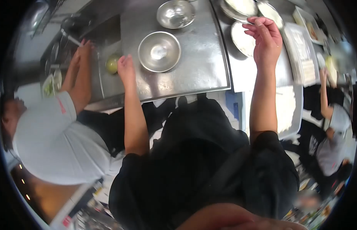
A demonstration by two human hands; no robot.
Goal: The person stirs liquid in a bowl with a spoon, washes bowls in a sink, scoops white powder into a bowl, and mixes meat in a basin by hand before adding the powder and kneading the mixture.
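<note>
My left hand (126, 69) is over the left part of the steel counter, beside a round yellow-green item (112, 64). Its fingers are curled in, and what they hold, if anything, is hidden. Just to its right sits a shiny empty metal bowl (159, 51), with a second metal bowl (176, 14) behind it. On the right, my right hand (266, 41) is raised above the counter beside a round container of white contents (243, 40). Its fingers are bent but apart, with nothing visible between them.
A co-worker in a white shirt (63, 142) works at the sink on the left, both hands near a pale handle. At right are more round containers (240, 5), a clear plastic box (301, 53), a tub of white material (288, 109) and other people.
</note>
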